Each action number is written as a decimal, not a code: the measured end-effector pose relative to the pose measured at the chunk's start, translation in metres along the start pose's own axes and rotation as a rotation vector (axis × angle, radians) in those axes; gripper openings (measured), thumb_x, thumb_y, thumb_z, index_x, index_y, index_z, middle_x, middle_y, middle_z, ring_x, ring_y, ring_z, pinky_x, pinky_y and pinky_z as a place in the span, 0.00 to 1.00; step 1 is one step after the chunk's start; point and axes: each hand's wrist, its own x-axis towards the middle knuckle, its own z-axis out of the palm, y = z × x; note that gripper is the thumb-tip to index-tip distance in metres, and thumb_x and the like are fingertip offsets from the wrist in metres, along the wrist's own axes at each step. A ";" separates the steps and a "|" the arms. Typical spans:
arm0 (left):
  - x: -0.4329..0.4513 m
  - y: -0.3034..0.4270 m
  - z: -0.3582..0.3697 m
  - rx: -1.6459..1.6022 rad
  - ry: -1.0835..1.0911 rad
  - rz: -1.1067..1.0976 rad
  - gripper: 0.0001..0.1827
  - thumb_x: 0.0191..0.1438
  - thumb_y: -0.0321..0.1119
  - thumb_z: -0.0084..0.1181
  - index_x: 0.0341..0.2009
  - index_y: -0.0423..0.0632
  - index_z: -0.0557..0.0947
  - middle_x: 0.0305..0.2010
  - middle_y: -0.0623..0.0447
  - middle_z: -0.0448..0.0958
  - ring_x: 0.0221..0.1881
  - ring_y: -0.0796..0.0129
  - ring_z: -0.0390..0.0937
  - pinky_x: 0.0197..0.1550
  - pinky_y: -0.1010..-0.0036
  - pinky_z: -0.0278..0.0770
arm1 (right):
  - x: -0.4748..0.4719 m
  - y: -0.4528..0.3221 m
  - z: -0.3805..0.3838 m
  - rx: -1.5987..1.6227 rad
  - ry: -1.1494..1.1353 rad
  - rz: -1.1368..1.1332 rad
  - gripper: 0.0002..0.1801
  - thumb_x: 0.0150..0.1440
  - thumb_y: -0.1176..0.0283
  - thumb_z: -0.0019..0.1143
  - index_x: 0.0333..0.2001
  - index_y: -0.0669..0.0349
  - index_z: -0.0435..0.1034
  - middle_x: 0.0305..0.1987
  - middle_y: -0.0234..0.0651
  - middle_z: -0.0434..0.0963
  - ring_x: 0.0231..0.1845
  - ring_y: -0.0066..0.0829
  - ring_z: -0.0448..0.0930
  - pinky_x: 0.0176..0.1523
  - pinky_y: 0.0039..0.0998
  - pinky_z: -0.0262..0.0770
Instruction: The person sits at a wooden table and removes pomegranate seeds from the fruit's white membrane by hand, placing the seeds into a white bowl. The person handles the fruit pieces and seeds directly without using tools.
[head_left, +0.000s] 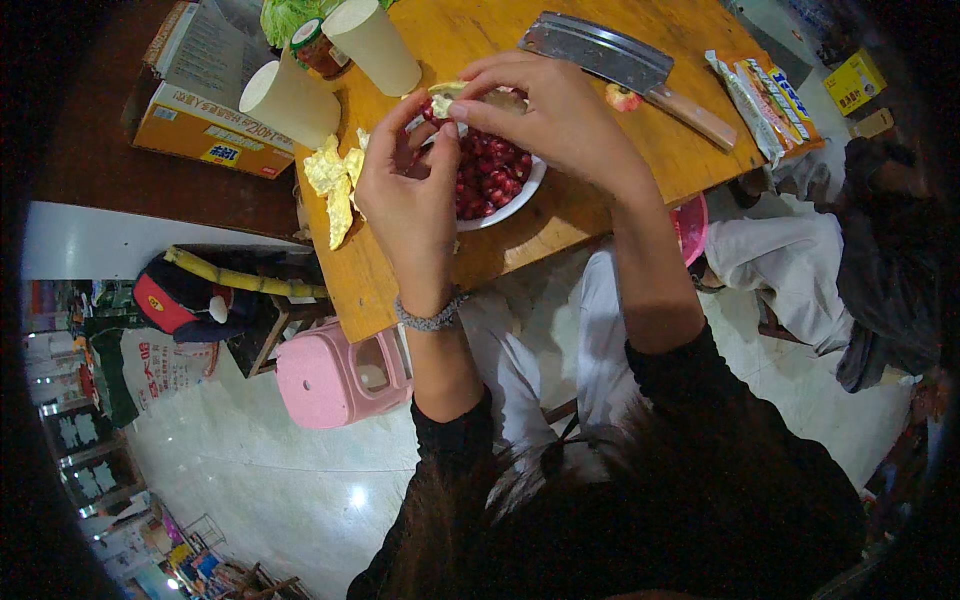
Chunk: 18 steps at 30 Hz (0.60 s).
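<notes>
Over a white bowl (534, 187) heaped with red pomegranate seeds (491, 176), my two hands meet at a small piece of pomegranate (441, 106) with pale membrane and a few red seeds. My left hand (412, 180), with a grey bracelet at its wrist, grips the piece between thumb and fingers. From the other side, my right hand (551, 112) pinches the pale membrane with thumb and fingertips. Part of the bowl is hidden behind both hands. Yellowish pomegranate peel (337, 187) lies on the wooden table (555, 202) left of my left hand.
A cleaver (600, 51) lies beyond my right hand, beside a reddish pomegranate piece (622, 97). Two pale cups (375, 49), a lidded jar (322, 52) and a cardboard box (217, 127) stand left. A snack packet (765, 105), pink stool (322, 375) and seated person (787, 262) flank the table.
</notes>
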 end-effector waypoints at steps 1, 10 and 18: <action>0.000 0.001 -0.001 0.003 -0.014 -0.008 0.17 0.53 0.25 0.60 0.49 0.37 0.77 0.41 0.49 0.80 0.40 0.71 0.78 0.42 0.78 0.77 | 0.000 0.001 0.003 0.005 0.003 -0.008 0.16 0.52 0.62 0.63 0.36 0.66 0.77 0.45 0.39 0.79 0.42 0.33 0.80 0.46 0.29 0.74; 0.002 0.002 -0.008 -0.052 -0.076 -0.047 0.19 0.51 0.21 0.61 0.49 0.36 0.77 0.40 0.48 0.80 0.40 0.71 0.79 0.43 0.79 0.78 | 0.000 0.004 0.006 0.136 -0.064 0.032 0.10 0.53 0.70 0.62 0.36 0.67 0.74 0.48 0.38 0.76 0.48 0.29 0.77 0.51 0.28 0.75; 0.003 0.001 -0.010 -0.025 -0.075 -0.043 0.18 0.50 0.20 0.62 0.47 0.36 0.78 0.39 0.49 0.80 0.39 0.71 0.78 0.44 0.78 0.77 | 0.000 0.007 0.012 0.304 -0.090 0.111 0.10 0.53 0.72 0.62 0.36 0.67 0.73 0.46 0.37 0.74 0.47 0.25 0.76 0.53 0.26 0.73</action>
